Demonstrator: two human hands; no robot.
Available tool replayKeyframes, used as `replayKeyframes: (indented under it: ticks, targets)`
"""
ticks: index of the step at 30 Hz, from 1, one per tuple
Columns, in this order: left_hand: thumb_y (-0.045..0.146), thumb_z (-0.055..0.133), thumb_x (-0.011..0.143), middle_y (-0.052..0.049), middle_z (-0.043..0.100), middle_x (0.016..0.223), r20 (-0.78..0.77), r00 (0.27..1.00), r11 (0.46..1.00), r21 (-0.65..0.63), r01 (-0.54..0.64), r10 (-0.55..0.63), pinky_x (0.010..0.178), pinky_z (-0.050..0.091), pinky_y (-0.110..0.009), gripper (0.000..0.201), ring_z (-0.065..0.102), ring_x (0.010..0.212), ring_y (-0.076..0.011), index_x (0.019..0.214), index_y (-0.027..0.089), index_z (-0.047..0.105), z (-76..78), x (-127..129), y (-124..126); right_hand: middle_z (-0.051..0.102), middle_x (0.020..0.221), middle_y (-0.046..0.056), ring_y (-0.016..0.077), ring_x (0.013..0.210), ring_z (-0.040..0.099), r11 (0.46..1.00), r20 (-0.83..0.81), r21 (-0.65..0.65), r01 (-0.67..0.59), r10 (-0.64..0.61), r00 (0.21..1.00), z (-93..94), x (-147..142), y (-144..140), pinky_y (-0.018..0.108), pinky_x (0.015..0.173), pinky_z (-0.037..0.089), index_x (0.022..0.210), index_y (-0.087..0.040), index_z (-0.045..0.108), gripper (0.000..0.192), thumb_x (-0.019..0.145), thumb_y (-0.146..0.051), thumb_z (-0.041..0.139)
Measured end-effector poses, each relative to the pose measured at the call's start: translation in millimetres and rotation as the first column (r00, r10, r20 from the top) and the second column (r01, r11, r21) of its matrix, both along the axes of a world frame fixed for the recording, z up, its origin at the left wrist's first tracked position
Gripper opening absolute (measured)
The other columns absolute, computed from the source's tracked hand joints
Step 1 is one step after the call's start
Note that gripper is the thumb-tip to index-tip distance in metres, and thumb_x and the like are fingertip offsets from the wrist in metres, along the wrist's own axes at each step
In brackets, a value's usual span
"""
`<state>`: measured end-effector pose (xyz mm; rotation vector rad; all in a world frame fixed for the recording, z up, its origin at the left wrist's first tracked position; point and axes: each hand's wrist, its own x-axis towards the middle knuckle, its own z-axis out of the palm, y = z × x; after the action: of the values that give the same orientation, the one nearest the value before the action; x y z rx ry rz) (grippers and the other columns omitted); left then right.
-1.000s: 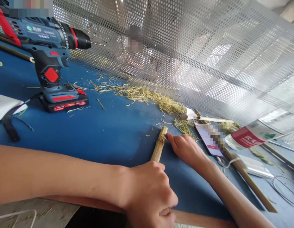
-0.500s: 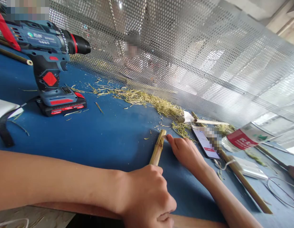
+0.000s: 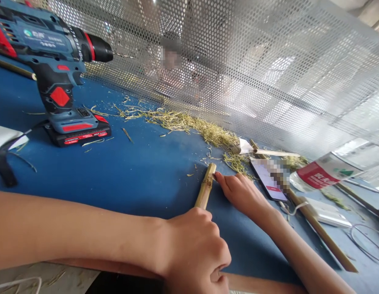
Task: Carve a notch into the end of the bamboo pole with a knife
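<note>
My left hand (image 3: pixel 197 247) is closed around a bamboo stick (image 3: pixel 204 195). The stick slants upward from the fist, its cut far end above the blue tabletop (image 3: pixel 125 175). Close to that end is a rough, brownish node. My right hand (image 3: pixel 238 190) is closed in a pinch beside the node, thumb almost at the bamboo. A small, pale, thin piece shows between thumb and stick, but the rest of it is hidden in the fingers. Beyond the stick lies a pile of thin greenish bamboo shavings (image 3: pixel 207 130).
A cordless drill (image 3: pixel 65 77) stands upright at the left. To the right are a phone (image 3: pixel 269 179), a long bamboo pole (image 3: pixel 324 241), a white power bank (image 3: pixel 326 213) with cables and a tilted plastic bottle (image 3: pixel 324 171). Perforated metal sheet (image 3: pixel 226 61) closes the back.
The view has shifted slightly, so the drill sits a little further left and the bottle further right. Both hands keep nearly the same hold and place at the bamboo stick.
</note>
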<state>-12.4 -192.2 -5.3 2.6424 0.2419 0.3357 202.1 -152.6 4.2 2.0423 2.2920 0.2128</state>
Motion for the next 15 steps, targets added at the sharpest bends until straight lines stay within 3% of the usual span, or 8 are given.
replayKeyframes:
  ticks: [11,15]
  targets:
    - [0.032,0.07,0.082,0.004,0.043,0.045,0.009,1.0,0.999,-0.024,0.022,-0.022,0.069,0.043,-0.041,0.035,0.026,0.048,-0.0148,0.055,0.022,0.05,-1.1,0.2,0.7,0.059,0.059,0.005,0.0191,0.057,0.058,0.998,-0.132,-0.001,-0.061,0.06,0.989,0.0,6.0,-0.4,0.038,0.063,0.022,0.072,-0.023,0.068,0.066,0.119,-0.05,0.03]
    - [0.032,0.072,0.081,0.004,0.044,0.046,0.02,1.0,1.0,-0.008,0.005,-0.005,0.073,0.046,-0.044,0.036,0.027,0.047,-0.0146,0.054,0.022,0.051,-2.4,0.0,0.6,0.047,0.054,0.0,0.0162,0.053,0.045,0.998,-0.359,0.069,0.008,0.017,0.933,0.3,3.5,-3.5,0.035,0.061,0.024,0.064,-0.024,0.048,0.064,0.115,-0.058,0.031]
